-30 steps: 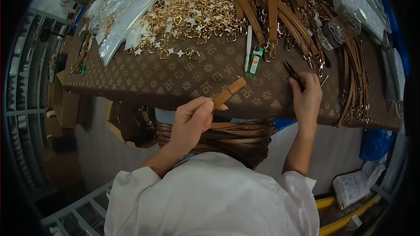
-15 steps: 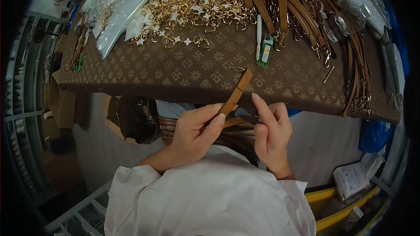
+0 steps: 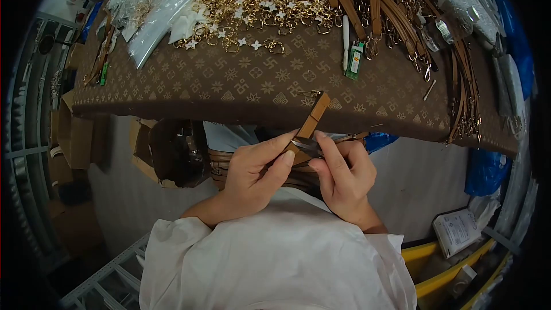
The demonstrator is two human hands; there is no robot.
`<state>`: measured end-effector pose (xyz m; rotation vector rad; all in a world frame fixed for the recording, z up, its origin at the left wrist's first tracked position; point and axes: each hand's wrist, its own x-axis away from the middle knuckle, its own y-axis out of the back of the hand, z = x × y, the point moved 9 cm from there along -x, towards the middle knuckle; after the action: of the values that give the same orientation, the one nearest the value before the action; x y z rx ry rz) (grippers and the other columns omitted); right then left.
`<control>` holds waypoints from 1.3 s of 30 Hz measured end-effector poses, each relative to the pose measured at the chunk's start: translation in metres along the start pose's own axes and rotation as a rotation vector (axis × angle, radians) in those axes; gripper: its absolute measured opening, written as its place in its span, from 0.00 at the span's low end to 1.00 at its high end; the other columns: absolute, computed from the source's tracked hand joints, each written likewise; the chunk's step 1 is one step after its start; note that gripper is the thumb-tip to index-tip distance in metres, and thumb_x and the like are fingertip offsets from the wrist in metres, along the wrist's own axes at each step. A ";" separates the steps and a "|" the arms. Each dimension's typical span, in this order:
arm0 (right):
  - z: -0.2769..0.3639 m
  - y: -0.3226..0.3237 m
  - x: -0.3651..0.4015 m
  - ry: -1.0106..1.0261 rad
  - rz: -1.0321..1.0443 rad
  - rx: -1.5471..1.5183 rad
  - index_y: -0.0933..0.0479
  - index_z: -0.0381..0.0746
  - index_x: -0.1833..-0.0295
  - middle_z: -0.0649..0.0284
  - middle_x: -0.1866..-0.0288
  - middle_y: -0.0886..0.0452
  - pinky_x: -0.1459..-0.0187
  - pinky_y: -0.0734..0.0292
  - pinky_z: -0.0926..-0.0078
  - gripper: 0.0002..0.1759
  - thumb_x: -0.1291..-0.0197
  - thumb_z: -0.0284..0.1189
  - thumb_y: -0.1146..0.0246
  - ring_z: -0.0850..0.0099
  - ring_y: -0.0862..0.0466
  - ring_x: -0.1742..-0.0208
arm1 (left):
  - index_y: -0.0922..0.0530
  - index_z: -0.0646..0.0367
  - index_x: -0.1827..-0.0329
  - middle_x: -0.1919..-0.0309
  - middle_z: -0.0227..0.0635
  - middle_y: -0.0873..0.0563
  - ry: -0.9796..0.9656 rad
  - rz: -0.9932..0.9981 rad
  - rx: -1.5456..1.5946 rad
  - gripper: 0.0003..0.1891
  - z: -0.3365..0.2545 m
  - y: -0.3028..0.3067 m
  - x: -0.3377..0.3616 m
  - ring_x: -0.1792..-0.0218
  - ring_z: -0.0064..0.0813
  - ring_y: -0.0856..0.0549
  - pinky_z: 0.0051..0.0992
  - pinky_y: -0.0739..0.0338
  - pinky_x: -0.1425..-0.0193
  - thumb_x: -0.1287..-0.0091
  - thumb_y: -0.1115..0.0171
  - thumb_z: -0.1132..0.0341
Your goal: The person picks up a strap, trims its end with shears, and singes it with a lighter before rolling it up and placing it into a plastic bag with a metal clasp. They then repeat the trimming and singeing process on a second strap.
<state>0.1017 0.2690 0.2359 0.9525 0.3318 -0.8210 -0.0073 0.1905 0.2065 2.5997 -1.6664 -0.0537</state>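
Observation:
Over my lap, my left hand [image 3: 256, 169] is closed on a brown leather strap [image 3: 314, 118], pinching it between thumb and fingers. The strap's far end points up towards the table edge, with a small gold clasp [image 3: 310, 93] at its tip. My right hand [image 3: 346, 175] is closed around a small dark metal tool with a pointed blade [image 3: 307, 146]. The blade's tip reaches the strap right beside my left thumb. My right fingers cover most of the tool's body.
A patterned brown cloth [image 3: 229, 74] covers the table. On it lie a heap of gold heart-shaped clasps [image 3: 258, 0], plastic bags [image 3: 166, 17], a green lighter [image 3: 354, 60], a white pen [image 3: 345, 40] and many brown straps [image 3: 396, 23]. Below stands an open cardboard box [image 3: 143, 152].
My right hand has moved left and brought the dark tool's blade against the strap. My left hand keeps its pinch, almost still. The view has shifted slightly.

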 end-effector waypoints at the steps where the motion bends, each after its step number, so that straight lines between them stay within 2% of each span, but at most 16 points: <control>1: 0.001 0.000 0.000 -0.001 -0.003 0.002 0.21 0.38 0.48 0.65 0.77 0.31 0.78 0.36 0.78 0.24 0.53 0.35 0.30 0.73 0.32 0.78 | 0.29 0.67 0.40 0.75 0.28 0.19 -0.002 0.004 -0.001 0.18 -0.001 -0.001 0.000 0.81 0.10 0.29 0.14 0.35 0.77 0.33 0.51 0.75; 6: 0.001 0.001 0.004 -0.017 -0.009 -0.018 0.20 0.39 0.49 0.66 0.77 0.30 0.79 0.37 0.77 0.23 0.52 0.36 0.30 0.73 0.31 0.78 | 0.28 0.67 0.40 0.79 0.24 0.24 0.008 -0.005 0.015 0.18 -0.002 0.000 0.003 0.81 0.09 0.31 0.14 0.38 0.78 0.32 0.52 0.74; 16: 0.002 0.004 0.006 0.027 -0.027 0.022 0.20 0.38 0.51 0.66 0.77 0.30 0.79 0.37 0.77 0.22 0.52 0.35 0.30 0.73 0.30 0.79 | 0.29 0.67 0.40 0.81 0.22 0.26 -0.001 -0.018 0.019 0.18 -0.004 -0.004 0.005 0.81 0.08 0.32 0.13 0.38 0.77 0.32 0.53 0.73; 23: -0.015 0.022 0.004 -0.103 -0.096 -0.063 0.20 0.37 0.49 0.65 0.77 0.30 0.79 0.36 0.77 0.22 0.51 0.33 0.31 0.73 0.31 0.79 | 0.28 0.67 0.40 0.81 0.22 0.26 0.032 -0.025 0.026 0.17 -0.005 -0.007 0.006 0.81 0.08 0.32 0.13 0.37 0.77 0.31 0.53 0.73; 25: -0.005 0.016 0.002 -0.022 -0.019 -0.046 0.20 0.37 0.49 0.65 0.77 0.31 0.79 0.36 0.78 0.22 0.51 0.33 0.31 0.72 0.30 0.79 | 0.28 0.67 0.40 0.81 0.22 0.27 0.037 -0.024 0.028 0.17 -0.003 -0.008 0.005 0.81 0.08 0.32 0.13 0.37 0.78 0.31 0.53 0.73; 29: -0.002 0.009 0.005 0.064 -0.013 0.023 0.21 0.37 0.49 0.65 0.77 0.31 0.79 0.35 0.77 0.23 0.52 0.34 0.30 0.72 0.30 0.79 | 0.27 0.69 0.42 0.81 0.23 0.28 0.076 -0.057 0.021 0.16 0.002 -0.007 0.006 0.81 0.09 0.32 0.13 0.38 0.77 0.31 0.53 0.74; 31: -0.010 0.014 0.005 0.089 -0.051 0.102 0.20 0.38 0.49 0.65 0.77 0.30 0.78 0.34 0.77 0.22 0.51 0.34 0.30 0.71 0.30 0.78 | 0.26 0.70 0.44 0.82 0.24 0.28 0.103 -0.060 0.030 0.16 0.006 -0.008 0.002 0.81 0.11 0.33 0.13 0.38 0.77 0.31 0.54 0.74; 34: -0.081 0.037 -0.009 -0.180 -0.259 0.351 0.19 0.40 0.52 0.63 0.75 0.29 0.77 0.34 0.76 0.18 0.49 0.33 0.31 0.69 0.29 0.78 | 0.23 0.67 0.47 0.84 0.23 0.31 0.184 -0.279 0.083 0.14 0.017 0.015 -0.005 0.81 0.10 0.35 0.14 0.42 0.78 0.30 0.53 0.73; 35: -0.105 0.047 -0.016 -0.241 -0.320 0.438 0.19 0.40 0.52 0.63 0.75 0.28 0.76 0.33 0.76 0.17 0.48 0.34 0.32 0.69 0.28 0.78 | 0.23 0.67 0.47 0.84 0.23 0.31 0.176 -0.278 0.081 0.14 0.022 0.019 -0.012 0.81 0.10 0.35 0.14 0.42 0.78 0.30 0.53 0.73; 36: -0.121 0.052 -0.026 -0.237 -0.324 0.434 0.19 0.40 0.52 0.63 0.75 0.28 0.76 0.33 0.76 0.17 0.48 0.34 0.32 0.69 0.28 0.78 | 0.24 0.68 0.46 0.82 0.23 0.30 0.116 -0.339 0.056 0.14 0.027 0.030 -0.017 0.80 0.10 0.34 0.14 0.39 0.77 0.31 0.51 0.73; 38: -0.110 0.046 -0.046 0.050 -0.348 1.048 0.20 0.39 0.57 0.61 0.73 0.26 0.74 0.31 0.70 0.14 0.46 0.36 0.33 0.66 0.26 0.77 | 0.24 0.68 0.46 0.81 0.23 0.29 0.043 -0.410 0.023 0.13 0.030 0.042 -0.022 0.79 0.10 0.33 0.14 0.37 0.76 0.31 0.49 0.72; 39: -0.115 0.037 -0.050 0.053 -0.359 1.039 0.20 0.39 0.57 0.61 0.73 0.26 0.74 0.31 0.70 0.14 0.46 0.36 0.33 0.66 0.26 0.77 | 0.25 0.67 0.45 0.80 0.24 0.28 -0.011 -0.392 -0.087 0.14 0.024 0.041 -0.026 0.79 0.11 0.32 0.15 0.36 0.75 0.31 0.49 0.73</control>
<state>0.1069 0.3989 0.2231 1.9166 0.0982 -1.3385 -0.0571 0.1961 0.1850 2.8166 -1.1049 -0.1524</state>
